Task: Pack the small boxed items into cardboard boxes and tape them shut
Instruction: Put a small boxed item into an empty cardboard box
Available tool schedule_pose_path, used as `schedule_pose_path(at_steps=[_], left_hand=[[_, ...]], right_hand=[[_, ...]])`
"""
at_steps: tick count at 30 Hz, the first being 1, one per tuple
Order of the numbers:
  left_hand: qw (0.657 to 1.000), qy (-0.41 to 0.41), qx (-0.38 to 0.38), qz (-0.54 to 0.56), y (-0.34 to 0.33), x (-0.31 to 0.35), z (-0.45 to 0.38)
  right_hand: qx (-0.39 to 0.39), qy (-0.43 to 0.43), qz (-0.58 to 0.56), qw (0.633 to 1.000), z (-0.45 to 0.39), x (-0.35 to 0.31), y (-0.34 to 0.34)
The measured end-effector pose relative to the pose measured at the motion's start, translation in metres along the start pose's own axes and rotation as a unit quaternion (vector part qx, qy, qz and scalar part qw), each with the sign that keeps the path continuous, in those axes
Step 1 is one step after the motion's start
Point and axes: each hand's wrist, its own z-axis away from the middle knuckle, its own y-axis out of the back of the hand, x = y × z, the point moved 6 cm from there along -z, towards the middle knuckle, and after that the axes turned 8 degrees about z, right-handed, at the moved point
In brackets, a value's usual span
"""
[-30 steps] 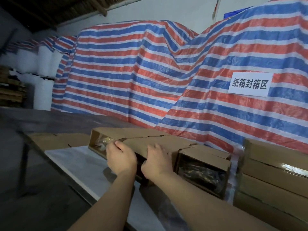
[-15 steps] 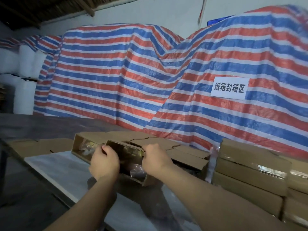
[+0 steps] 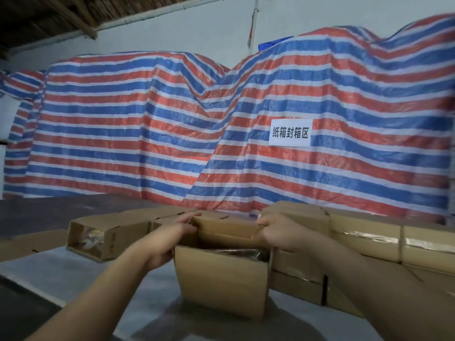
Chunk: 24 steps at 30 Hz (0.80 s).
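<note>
Item, lower left of frame: flattened cardboard sheets (image 3: pixel 29 244) lay on the white table (image 3: pixel 56 274).

Item, left of centre: a carton on its side (image 3: pixel 108 236), open end toward me, something shiny and plastic-wrapped inside; the blur kept me from naming it.

Item, centre left: my left hand (image 3: pixel 170 238) gripped the left rim of the upright cardboard box (image 3: pixel 221 279), fingers curled over the far corner.

Item, lower centre: that box stood open-topped on the table; a dark, glossy packed item (image 3: pixel 241 252) showed just under the rim, so the goods were already inside it.

Item, centre right: my right hand (image 3: pixel 275 232) pinched the right end of the raised rear flap (image 3: pixel 226 228). The hands were apart, one at each side of the opening.

Item, right: a stack of taped cartons (image 3: pixel 364 244), touching the open box's right wall.

Item, background: striped tarpaulin (image 3: pixel 147 124) with a white sign (image 3: pixel 290 132) at right of centre.

Risk noted: the flaps were not yet closed or taped. Pulling unevenly at the two grips could have torn or creased the rear flap, and folding down onto the high-sitting contents could have left the top bulging, so tape would not hold flat.
</note>
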Motion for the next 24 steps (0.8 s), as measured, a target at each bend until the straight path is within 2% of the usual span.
schedule_pose_path(at_steps=[3,8,11,14,16,18,24], left_hand=[[0.992,0.050,-0.031,0.107,-0.051,-0.011,0.000],[0.981,0.087,-0.068,0.157,-0.130,-0.022,-0.001],[0.980,0.107,-0.084,0.144,-0.177,-0.026,-0.002],[0.977,0.126,-0.087,0.147,-0.215,-0.034,-0.001],[0.974,0.132,-0.093,0.158,-0.236,-0.039,0.001],[0.973,0.123,-0.094,0.174,-0.251,-0.043,-0.002],[0.962,0.095,-0.080,0.243,-0.263,-0.058,-0.015]], right_hand=[[0.006,-0.042,-0.050,0.998,0.035,0.047,0.023],[0.065,-0.136,-0.154,0.977,0.088,0.126,0.053],[0.096,-0.216,-0.267,0.934,0.123,0.171,0.053],[0.140,-0.274,-0.407,0.860,0.156,0.207,0.047],[0.155,-0.291,-0.466,0.821,0.169,0.219,0.044],[0.161,-0.293,-0.499,0.799,0.176,0.225,0.045],[0.197,-0.252,-0.538,0.780,0.176,0.229,0.040]])
